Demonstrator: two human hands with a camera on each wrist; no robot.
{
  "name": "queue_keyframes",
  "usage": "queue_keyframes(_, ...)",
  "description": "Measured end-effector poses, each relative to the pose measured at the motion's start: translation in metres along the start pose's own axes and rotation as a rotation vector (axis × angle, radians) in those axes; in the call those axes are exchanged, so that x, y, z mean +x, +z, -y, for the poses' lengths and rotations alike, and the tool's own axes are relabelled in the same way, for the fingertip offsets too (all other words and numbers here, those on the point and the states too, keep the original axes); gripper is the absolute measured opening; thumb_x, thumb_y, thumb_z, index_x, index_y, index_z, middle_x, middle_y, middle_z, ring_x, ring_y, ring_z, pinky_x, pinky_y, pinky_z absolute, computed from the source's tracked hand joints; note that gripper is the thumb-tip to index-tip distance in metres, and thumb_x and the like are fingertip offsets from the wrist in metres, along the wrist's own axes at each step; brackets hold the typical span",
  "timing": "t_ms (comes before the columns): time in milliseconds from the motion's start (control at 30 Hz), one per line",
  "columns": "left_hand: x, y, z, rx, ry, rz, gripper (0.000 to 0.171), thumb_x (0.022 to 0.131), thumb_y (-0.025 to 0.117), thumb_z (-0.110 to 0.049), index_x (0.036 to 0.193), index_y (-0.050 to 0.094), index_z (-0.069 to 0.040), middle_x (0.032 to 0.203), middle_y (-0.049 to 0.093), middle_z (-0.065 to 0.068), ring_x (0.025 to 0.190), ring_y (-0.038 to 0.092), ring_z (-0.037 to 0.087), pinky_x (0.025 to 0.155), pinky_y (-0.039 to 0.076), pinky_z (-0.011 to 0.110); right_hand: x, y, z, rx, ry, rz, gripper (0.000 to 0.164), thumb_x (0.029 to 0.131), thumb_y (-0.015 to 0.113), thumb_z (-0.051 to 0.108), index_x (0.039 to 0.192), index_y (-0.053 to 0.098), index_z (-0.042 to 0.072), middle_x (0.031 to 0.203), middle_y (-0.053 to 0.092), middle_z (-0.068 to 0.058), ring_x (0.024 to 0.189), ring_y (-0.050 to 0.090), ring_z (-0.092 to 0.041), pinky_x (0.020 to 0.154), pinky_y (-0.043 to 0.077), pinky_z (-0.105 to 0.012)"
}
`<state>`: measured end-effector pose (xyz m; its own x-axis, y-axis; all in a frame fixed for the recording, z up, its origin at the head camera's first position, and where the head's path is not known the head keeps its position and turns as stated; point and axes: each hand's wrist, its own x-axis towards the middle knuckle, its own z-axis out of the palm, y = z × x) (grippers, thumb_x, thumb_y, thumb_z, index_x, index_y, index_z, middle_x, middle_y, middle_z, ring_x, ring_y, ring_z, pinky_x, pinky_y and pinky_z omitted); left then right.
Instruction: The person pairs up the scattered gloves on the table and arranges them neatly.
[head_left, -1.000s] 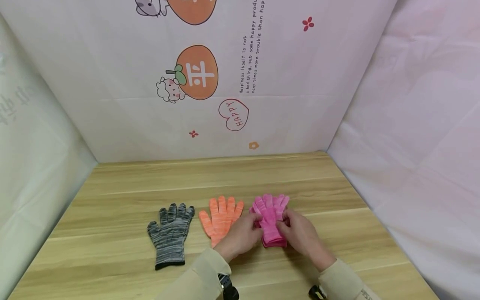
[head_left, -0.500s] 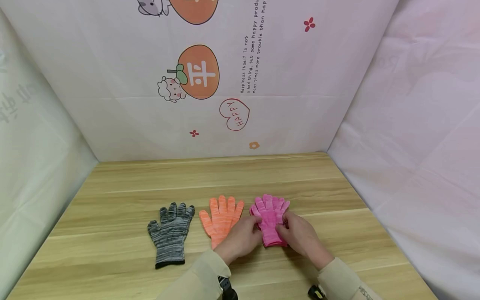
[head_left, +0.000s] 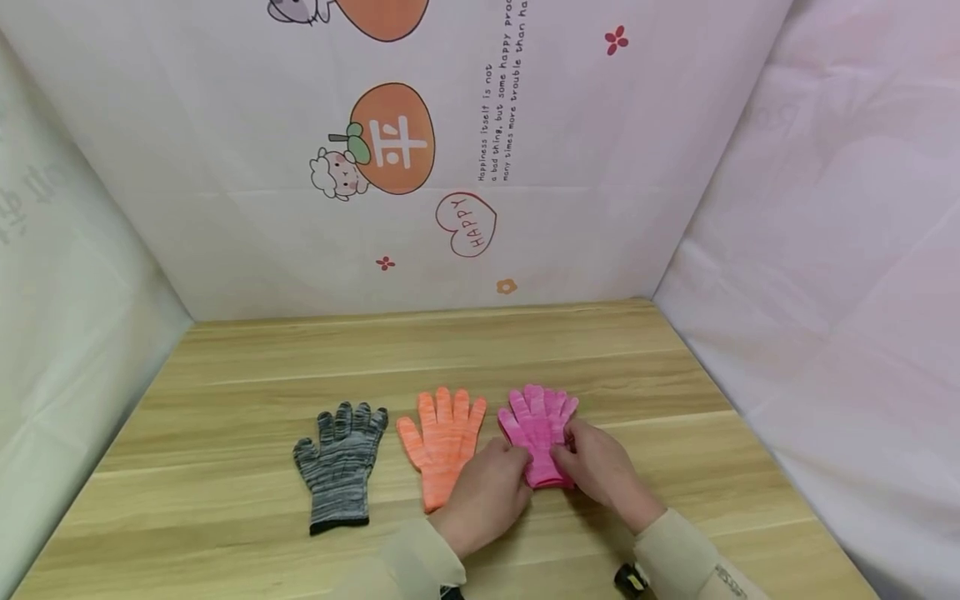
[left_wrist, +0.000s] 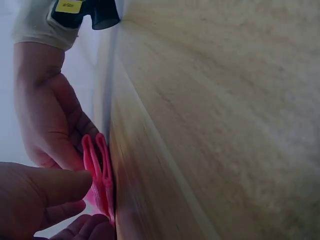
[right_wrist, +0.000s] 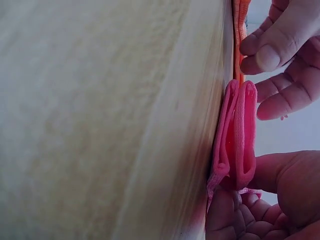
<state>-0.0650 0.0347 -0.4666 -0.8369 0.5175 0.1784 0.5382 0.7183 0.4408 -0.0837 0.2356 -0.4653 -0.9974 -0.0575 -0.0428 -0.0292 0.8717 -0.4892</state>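
Observation:
Two pink knit gloves (head_left: 537, 433) lie stacked on the table, fingers pointing away from me. Their two cuffs (right_wrist: 245, 135) show one over the other in the right wrist view. At the right edge of the stack, my right hand (head_left: 606, 468) pinches the gloves, thumb on top and fingers curled beneath. My left hand (head_left: 486, 496) is at the lower left of the stack, its loosely bent fingers close to the cuffs and thumb apart from them. An orange glove (head_left: 447, 425) lies flat just left of this hand, which overlaps its cuff in the head view.
Farther left, a grey-black striped glove (head_left: 342, 471) with a black cuff edge lies flat on the wood-grain table (head_left: 420, 350). A printed white cloth (head_left: 555, 233) stands behind, with plain cloth walls on both sides. A dark device (head_left: 630, 580) sits under the right wrist.
My left hand has drawn back slightly toward me from the left edge of the pink gloves, uncovering more of the orange glove. The right hand keeps its grip, almost unmoved.

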Motion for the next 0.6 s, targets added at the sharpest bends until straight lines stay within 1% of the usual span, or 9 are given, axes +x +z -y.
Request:
queue_keyframes(67, 0.002, 0.002, -0.001, 0.010, 0.009, 0.001, 0.012, 0.088, 0.079, -0.016, 0.099, 0.073, -0.013, 0.086, 0.061, -0.002, 0.074, 0.056, 0.010, 0.062, 0.047, 0.026, 0.000, -0.001, 0.000, 0.000, 0.008, 0.004, 0.019, 0.092, 0.070, 0.017, 0.080, 0.055, 0.014, 0.068, 0.053, 0.001, 0.063, 0.048, -0.014, 0.059, 0.040, -0.030)
queue_keyframes(133, 0.005, 0.004, -0.002, 0.014, 0.004, 0.019, 0.013, 0.087, 0.081, -0.018, 0.095, 0.071, -0.015, 0.083, 0.057, -0.005, 0.070, 0.052, 0.008, 0.060, 0.044, 0.025, 0.001, -0.001, 0.001, 0.000, 0.015, 0.010, 0.020, 0.092, 0.070, 0.018, 0.080, 0.055, 0.014, 0.068, 0.052, 0.001, 0.063, 0.048, -0.014, 0.059, 0.039, -0.030)
queue_keyframes(233, 0.009, 0.008, -0.002, 0.026, -0.010, 0.053, 0.016, 0.089, 0.083, -0.024, 0.094, 0.071, -0.015, 0.082, 0.057, -0.005, 0.069, 0.051, 0.008, 0.060, 0.044, 0.026, 0.001, -0.001, 0.002, 0.001, 0.018, 0.016, 0.021, 0.092, 0.070, 0.018, 0.080, 0.054, 0.014, 0.068, 0.052, 0.000, 0.063, 0.048, -0.014, 0.059, 0.039, -0.031)
queue_keyframes(300, 0.011, 0.011, -0.003, 0.041, -0.011, 0.062, 0.018, 0.089, 0.083, -0.027, 0.096, 0.071, -0.015, 0.083, 0.058, -0.004, 0.068, 0.052, 0.008, 0.060, 0.044, 0.026, 0.000, -0.001, 0.002, -0.001, 0.013, 0.017, 0.021, 0.092, 0.070, 0.017, 0.080, 0.053, 0.013, 0.068, 0.052, 0.000, 0.063, 0.048, -0.015, 0.059, 0.039, -0.031)
queue_keyframes(400, 0.012, 0.014, -0.003, 0.059, -0.007, 0.047, 0.019, 0.089, 0.083, -0.028, 0.096, 0.071, -0.015, 0.085, 0.060, -0.001, 0.068, 0.054, 0.009, 0.059, 0.046, 0.027, 0.000, -0.001, 0.003, -0.006, -0.005, 0.014, 0.022, 0.092, 0.071, 0.018, 0.080, 0.053, 0.013, 0.068, 0.051, 0.000, 0.063, 0.047, -0.015, 0.059, 0.038, -0.031)
queue_keyframes(600, 0.012, 0.016, -0.004, 0.061, 0.011, 0.014, 0.017, 0.090, 0.083, -0.026, 0.094, 0.071, -0.015, 0.086, 0.062, -0.001, 0.070, 0.058, 0.010, 0.060, 0.047, 0.026, 0.001, -0.002, 0.004, -0.032, -0.027, 0.010, 0.023, 0.091, 0.071, 0.019, 0.079, 0.052, 0.014, 0.068, 0.049, 0.001, 0.063, 0.046, -0.015, 0.059, 0.038, -0.032)
